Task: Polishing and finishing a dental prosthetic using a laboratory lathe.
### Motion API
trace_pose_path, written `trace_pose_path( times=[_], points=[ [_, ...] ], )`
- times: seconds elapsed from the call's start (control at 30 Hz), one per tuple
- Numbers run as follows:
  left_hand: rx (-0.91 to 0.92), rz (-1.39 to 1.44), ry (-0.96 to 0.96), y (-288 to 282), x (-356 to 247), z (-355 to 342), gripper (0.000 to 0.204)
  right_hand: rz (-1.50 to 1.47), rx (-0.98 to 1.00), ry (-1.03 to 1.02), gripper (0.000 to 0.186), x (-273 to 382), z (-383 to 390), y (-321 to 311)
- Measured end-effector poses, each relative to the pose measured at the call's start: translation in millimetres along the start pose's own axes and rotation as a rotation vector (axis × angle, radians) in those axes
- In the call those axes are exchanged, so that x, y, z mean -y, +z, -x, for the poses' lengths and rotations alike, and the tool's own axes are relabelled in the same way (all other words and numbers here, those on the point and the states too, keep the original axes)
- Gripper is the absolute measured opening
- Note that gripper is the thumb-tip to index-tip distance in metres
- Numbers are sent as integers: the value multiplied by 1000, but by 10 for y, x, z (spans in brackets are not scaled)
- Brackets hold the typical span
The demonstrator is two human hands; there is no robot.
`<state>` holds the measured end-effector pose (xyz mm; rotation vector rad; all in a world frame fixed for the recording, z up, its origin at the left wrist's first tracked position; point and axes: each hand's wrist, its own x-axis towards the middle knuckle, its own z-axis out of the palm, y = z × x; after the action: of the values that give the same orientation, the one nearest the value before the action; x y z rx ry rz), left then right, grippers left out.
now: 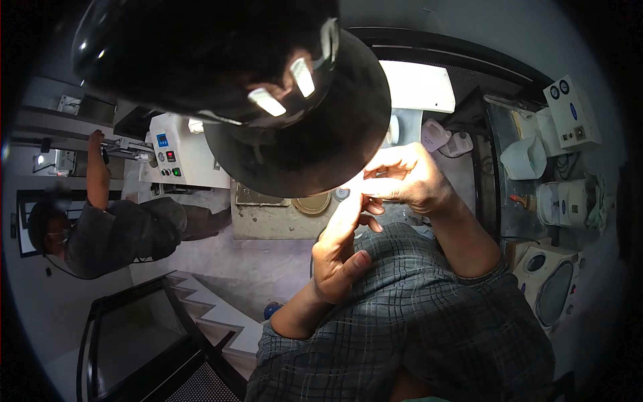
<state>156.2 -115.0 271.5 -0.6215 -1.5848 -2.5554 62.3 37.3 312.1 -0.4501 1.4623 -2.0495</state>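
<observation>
Under a large black lamp shade (301, 147), my two hands meet in strong light. My right hand (415, 181) is closed in a pinch, thumb and forefinger pressed together at the fingertips of my left hand (338, 251). Glare washes out that spot, and I cannot make out what is pinched there, if anything. The left forefinger stretches up into the light, while its other fingers bend loosely and the thumb stands apart. Just beyond the left hand, a round tan dish (312, 203) rests on the worn bench (274, 224), partly hidden by the shade.
At left, another person (127, 231) reaches toward a white machine with buttons (181, 151). A black-framed stand (134, 328) is at lower left. On the right are a white pitcher (524, 159), a gauge box (573, 114) and a cream-coloured device (546, 281). Plastic jugs (435, 135) stand behind my right hand.
</observation>
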Motion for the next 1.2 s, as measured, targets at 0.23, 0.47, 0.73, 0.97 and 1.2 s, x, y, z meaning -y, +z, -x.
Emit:
trace_pose_path(
  times=[0.23, 0.47, 0.73, 0.97, 1.2],
  points=[
    [27, 11, -22, 31, 6, -10, 66, -31, 12, 28, 22, 19, 36, -55],
    [35, -14, -43, 46, 13, -21, 68, -84, 17, 41, 20, -9, 56, -108],
    [30, -23, -53, 54, 54, -29, 69, -89, 2, 32, 20, -45, 58, -168],
    [26, -36, -130, 13, 100, -73, 69, -29, -50, 17, 20, -22, 88, -295],
    [-138, -119, -296, -308, 228, -31, 58, 116, -298, -165, 22, -473, 358, -1044]
  ],
)
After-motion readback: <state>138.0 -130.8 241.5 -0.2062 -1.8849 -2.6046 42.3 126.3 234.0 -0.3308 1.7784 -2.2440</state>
